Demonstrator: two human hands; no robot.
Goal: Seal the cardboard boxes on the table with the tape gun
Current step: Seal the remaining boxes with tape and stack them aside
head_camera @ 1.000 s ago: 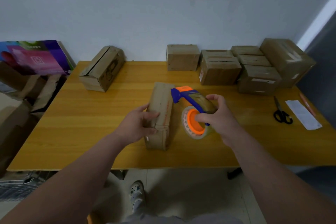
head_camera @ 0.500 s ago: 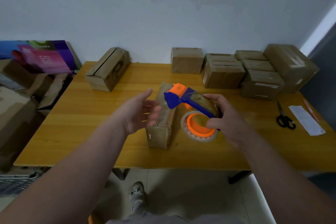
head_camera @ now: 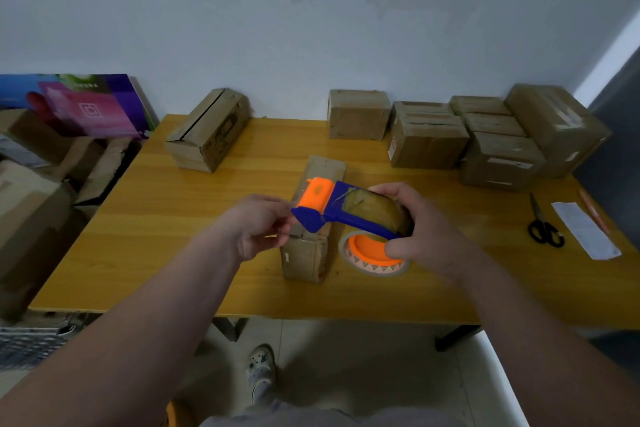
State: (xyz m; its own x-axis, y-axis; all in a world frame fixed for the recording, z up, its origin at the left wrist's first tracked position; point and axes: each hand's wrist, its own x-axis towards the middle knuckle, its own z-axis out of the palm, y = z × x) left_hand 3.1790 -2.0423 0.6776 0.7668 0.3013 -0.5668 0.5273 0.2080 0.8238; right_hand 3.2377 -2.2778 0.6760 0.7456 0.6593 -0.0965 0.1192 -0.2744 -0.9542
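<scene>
A narrow cardboard box [head_camera: 311,253] stands on the wooden table [head_camera: 156,236], its long side pointing away from me. My right hand [head_camera: 420,232] grips the blue and orange tape gun [head_camera: 332,210] by its roll, holding it just above the box with the orange head pointing left. My left hand [head_camera: 258,225] is at the gun's blue front end, fingers curled and pinching there; whether they hold the tape end is too blurred to tell.
An open-seamed box [head_camera: 207,130] lies at the back left of the table. Several boxes [head_camera: 429,142] are stacked along the back right. Black scissors [head_camera: 545,230] and a paper slip [head_camera: 585,234] lie at the right. More cartons [head_camera: 31,201] stand beside the table on the left.
My left hand let go of the box, rose and came to the tape gun's front end. My right hand tilted the gun, bringing its head over the box.
</scene>
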